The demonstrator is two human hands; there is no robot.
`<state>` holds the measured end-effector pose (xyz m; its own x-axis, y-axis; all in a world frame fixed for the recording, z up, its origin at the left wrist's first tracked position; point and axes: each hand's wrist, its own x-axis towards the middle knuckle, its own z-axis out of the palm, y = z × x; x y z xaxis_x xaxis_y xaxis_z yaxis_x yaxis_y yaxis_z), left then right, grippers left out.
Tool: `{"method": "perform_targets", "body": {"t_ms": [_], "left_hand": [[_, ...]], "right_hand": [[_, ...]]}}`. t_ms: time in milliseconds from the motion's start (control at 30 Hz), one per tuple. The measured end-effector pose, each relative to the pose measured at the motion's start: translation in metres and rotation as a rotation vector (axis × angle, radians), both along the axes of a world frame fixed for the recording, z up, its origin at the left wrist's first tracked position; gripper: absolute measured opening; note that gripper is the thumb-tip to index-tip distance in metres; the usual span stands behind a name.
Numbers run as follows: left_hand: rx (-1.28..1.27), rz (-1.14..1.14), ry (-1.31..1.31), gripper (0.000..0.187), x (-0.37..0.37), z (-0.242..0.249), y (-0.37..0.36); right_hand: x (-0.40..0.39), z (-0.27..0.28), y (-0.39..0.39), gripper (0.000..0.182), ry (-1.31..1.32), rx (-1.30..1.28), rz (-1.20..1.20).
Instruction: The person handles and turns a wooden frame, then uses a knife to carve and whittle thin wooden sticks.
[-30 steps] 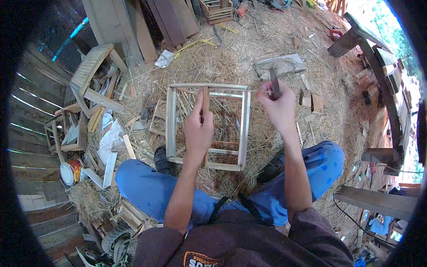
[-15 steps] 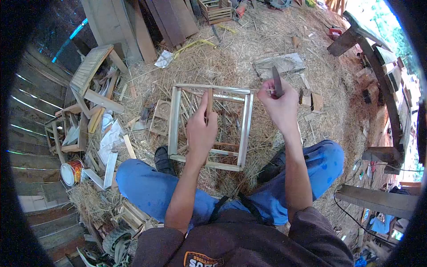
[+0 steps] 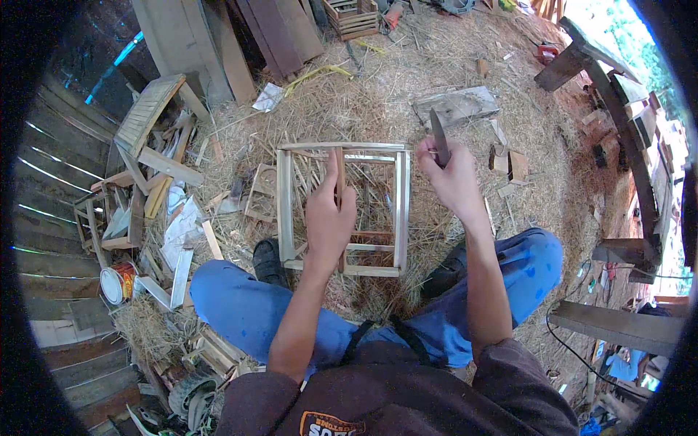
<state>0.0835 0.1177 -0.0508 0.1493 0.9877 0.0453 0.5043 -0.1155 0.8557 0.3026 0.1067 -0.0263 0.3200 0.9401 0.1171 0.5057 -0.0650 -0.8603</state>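
A square frame of pale wooden strips stands on the straw-covered ground between my feet. My left hand grips a narrow upright wooden slat at the middle of the frame, its index finger stretched along the slat. To the right of the frame's top right corner, my right hand is closed around a knife, blade pointing up and slightly left. Something small and pale shows at its fingertips, too small to name.
Wood scraps and a slatted wooden piece lie at left, with a paint can below. A flat board lies beyond my right hand. Thick beams stand at right. A wooden crate is at the top.
The frame has turned slightly and its lower right corner has shifted. My right hand has moved a little left and down, and the knife blade tilts more to the left.
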Motion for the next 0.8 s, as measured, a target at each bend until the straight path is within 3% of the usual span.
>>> {"method": "perform_targets", "body": {"t_ms": [233, 433, 533, 600, 800], "left_hand": [[0.043, -0.013, 0.020, 0.067, 0.004, -0.009, -0.004], [0.046, -0.087, 0.028, 0.070, 0.006, -0.016, -0.010], [0.087, -0.174, 0.026, 0.072, 0.013, -0.022, -0.019], [0.177, -0.189, -0.051, 0.074, 0.024, -0.024, -0.025], [0.079, -0.190, -0.033, 0.079, 0.020, -0.026, -0.021]], "right_hand": [[-0.001, -0.001, -0.003, 0.012, -0.073, 0.014, 0.019], [0.008, -0.013, -0.005, 0.017, 0.071, -0.011, 0.095], [-0.013, -0.010, -0.008, 0.018, -0.133, -0.069, 0.071], [-0.013, -0.020, -0.003, 0.019, -0.123, -0.075, 0.059], [-0.020, -0.007, -0.004, 0.017, -0.190, -0.128, 0.052]]}}
